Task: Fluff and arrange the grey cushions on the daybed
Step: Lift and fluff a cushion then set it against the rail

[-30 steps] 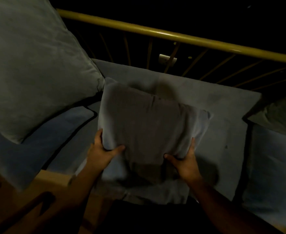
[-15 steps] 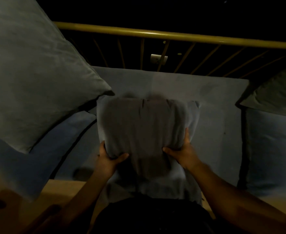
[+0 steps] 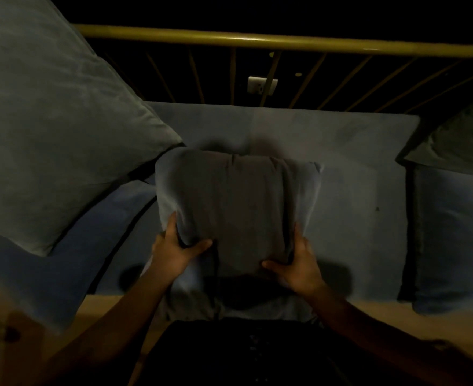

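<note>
A small grey cushion (image 3: pixel 238 201) is held up over the middle of the daybed mattress (image 3: pixel 355 174). My left hand (image 3: pixel 175 252) grips its lower left edge and my right hand (image 3: pixel 296 267) grips its lower right edge, thumbs on the front. A large grey cushion (image 3: pixel 48 129) leans at the left end of the daybed. The corner of another grey cushion (image 3: pixel 458 143) shows at the right edge. The light is dim.
A yellow metal rail (image 3: pixel 257 41) with thin spindles runs along the back of the daybed. A white wall socket (image 3: pixel 261 84) shows behind the spindles. A blue-grey bolster (image 3: pixel 452 235) lies at the right. The wooden frame edge (image 3: pixel 383 309) runs along the front.
The small cushion has been squared up, from tilted to level, and both hands moved with it, closing in on its lower edge. The view shifted slightly.
</note>
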The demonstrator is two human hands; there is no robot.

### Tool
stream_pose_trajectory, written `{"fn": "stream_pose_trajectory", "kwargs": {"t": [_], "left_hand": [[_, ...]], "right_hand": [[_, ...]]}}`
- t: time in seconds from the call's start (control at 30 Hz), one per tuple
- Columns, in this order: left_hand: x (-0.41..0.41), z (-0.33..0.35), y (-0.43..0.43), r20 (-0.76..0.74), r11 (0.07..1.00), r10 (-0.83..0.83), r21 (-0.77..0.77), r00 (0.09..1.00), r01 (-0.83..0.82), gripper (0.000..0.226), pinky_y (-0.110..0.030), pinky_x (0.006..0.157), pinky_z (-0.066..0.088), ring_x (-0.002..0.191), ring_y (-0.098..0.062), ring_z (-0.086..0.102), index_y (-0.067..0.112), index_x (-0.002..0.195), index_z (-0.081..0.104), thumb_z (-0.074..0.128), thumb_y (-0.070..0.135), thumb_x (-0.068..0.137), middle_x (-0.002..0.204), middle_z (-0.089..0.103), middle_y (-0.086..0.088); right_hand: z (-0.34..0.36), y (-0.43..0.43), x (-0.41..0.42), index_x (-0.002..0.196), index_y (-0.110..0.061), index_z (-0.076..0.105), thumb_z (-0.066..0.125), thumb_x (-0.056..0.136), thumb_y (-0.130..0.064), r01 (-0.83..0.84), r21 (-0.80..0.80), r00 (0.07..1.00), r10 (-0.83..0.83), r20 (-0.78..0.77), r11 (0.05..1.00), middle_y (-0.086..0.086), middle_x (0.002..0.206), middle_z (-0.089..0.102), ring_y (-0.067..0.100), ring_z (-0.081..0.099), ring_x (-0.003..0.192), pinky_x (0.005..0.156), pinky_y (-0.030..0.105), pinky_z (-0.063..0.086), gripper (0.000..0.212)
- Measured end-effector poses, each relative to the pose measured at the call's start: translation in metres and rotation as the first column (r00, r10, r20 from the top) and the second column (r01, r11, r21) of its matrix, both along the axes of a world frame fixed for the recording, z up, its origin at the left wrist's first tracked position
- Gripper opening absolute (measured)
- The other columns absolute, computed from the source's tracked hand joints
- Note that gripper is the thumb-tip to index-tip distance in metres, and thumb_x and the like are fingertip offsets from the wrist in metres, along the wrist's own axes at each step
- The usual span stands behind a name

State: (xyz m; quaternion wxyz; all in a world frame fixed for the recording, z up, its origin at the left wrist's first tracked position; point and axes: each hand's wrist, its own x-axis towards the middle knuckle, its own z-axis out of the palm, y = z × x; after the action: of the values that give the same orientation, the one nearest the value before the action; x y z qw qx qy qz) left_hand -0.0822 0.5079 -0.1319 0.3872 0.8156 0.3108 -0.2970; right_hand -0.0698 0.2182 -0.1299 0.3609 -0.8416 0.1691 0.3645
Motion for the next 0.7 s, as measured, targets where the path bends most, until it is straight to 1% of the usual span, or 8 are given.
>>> {"fn": "stream_pose_trajectory", "kwargs": {"t": [0.1, 0.17, 0.23, 0.3, 0.4, 0.5, 0.6, 0.7], "left_hand": [[-0.001, 0.002, -0.007, -0.072, 0.973, -0.096, 0.202, 0.993, 0.109, 0.122, -0.055, 0.105, 0.031, 0.131, -0.049, 0.031, 0.033, 0.147, 0.000, 0.065, 0.075, 0.053, 0.150, 0.021, -0.025], [-0.004, -0.001, -0.001, 0.073, 0.853, -0.414, 0.380, 0.907, 0.358, 0.106, -0.062, 0.104, 0.031, 0.131, -0.052, 0.029, 0.032, 0.147, 0.009, 0.063, 0.068, 0.063, 0.150, 0.021, -0.028], [-0.001, -0.006, 0.010, 0.072, 0.759, -0.606, 0.352, 0.793, 0.548, 0.087, -0.064, 0.107, 0.026, 0.138, -0.047, 0.020, 0.039, 0.146, 0.012, 0.058, 0.061, 0.075, 0.157, 0.014, -0.015], [0.002, -0.010, 0.021, 0.012, 0.777, -0.596, 0.259, 0.803, 0.574, 0.080, -0.059, 0.112, 0.021, 0.141, -0.041, 0.014, 0.043, 0.145, 0.011, 0.051, 0.063, 0.079, 0.159, 0.008, -0.005], [0.018, -0.006, 0.028, 0.092, 0.846, -0.524, 0.173, 0.847, 0.505, 0.078, -0.053, 0.112, 0.026, 0.138, -0.038, 0.027, 0.030, 0.142, 0.033, 0.046, 0.063, 0.072, 0.152, 0.028, -0.011], [0.048, 0.014, 0.038, 0.207, 0.919, -0.390, 0.156, 0.898, 0.363, 0.077, -0.050, 0.109, 0.032, 0.130, -0.039, 0.040, 0.017, 0.135, 0.045, 0.048, 0.059, 0.071, 0.140, 0.045, -0.020], [0.076, 0.052, 0.063, 0.382, 0.970, -0.225, 0.173, 0.896, 0.170, 0.076, -0.046, 0.112, 0.028, 0.134, -0.037, 0.035, 0.016, 0.138, 0.041, 0.052, 0.053, 0.073, 0.142, 0.042, -0.021], [0.094, 0.090, 0.110, 0.534, 0.964, -0.093, 0.258, 0.840, -0.057, 0.068, -0.045, 0.113, 0.025, 0.137, -0.038, 0.029, 0.014, 0.138, 0.040, 0.061, 0.039, 0.079, 0.145, 0.037, -0.021]], "right_hand": [[-0.006, 0.015, 0.007, 0.145, -0.040, -0.015, 0.066, 0.036, -0.081, -0.039, -0.108, 0.999, 0.037, -0.018, 0.993, 0.014, 0.158, 0.007, 0.035, 0.019, 0.143, 0.113, 0.046, 0.029, 0.141], [-0.004, 0.031, 0.008, 0.146, -0.037, -0.012, 0.069, 0.044, -0.078, -0.087, -0.189, 0.994, 0.097, 0.046, 0.978, 0.013, 0.159, -0.007, 0.035, 0.002, 0.146, 0.116, 0.053, 0.017, 0.137], [0.000, 0.043, 0.005, 0.148, -0.034, -0.006, 0.068, 0.055, -0.073, -0.198, -0.267, 0.963, 0.238, 0.124, 0.943, 0.009, 0.160, -0.009, 0.034, -0.006, 0.146, 0.113, 0.059, 0.012, 0.125], [0.006, 0.052, 0.006, 0.148, -0.036, 0.002, 0.065, 0.062, -0.070, -0.281, -0.315, 0.932, 0.336, 0.137, 0.907, 0.002, 0.161, -0.004, 0.032, -0.005, 0.146, 0.112, 0.061, 0.009, 0.112], [0.014, 0.068, 0.024, 0.145, -0.030, 0.029, 0.066, 0.066, -0.064, -0.246, -0.347, 0.936, 0.315, 0.157, 0.905, 0.004, 0.155, 0.024, 0.031, 0.015, 0.144, 0.112, 0.058, 0.012, 0.094], [0.027, 0.100, 0.055, 0.126, -0.020, 0.057, 0.061, 0.069, -0.051, -0.234, -0.282, 0.884, 0.324, 0.337, 0.931, 0.011, 0.136, 0.053, 0.033, 0.045, 0.129, 0.108, 0.053, 0.030, 0.064], [0.052, 0.152, 0.100, 0.116, -0.007, 0.064, 0.059, 0.077, -0.031, -0.274, -0.050, 0.859, 0.268, 0.435, 0.960, 0.020, 0.123, 0.062, 0.035, 0.057, 0.116, 0.102, 0.034, 0.037, 0.046], [0.075, 0.211, 0.146, 0.111, -0.007, 0.066, 0.059, 0.081, -0.025, -0.391, 0.028, 0.777, 0.313, 0.547, 0.920, 0.017, 0.112, 0.067, 0.031, 0.062, 0.105, 0.090, 0.019, 0.036, 0.036]]}}
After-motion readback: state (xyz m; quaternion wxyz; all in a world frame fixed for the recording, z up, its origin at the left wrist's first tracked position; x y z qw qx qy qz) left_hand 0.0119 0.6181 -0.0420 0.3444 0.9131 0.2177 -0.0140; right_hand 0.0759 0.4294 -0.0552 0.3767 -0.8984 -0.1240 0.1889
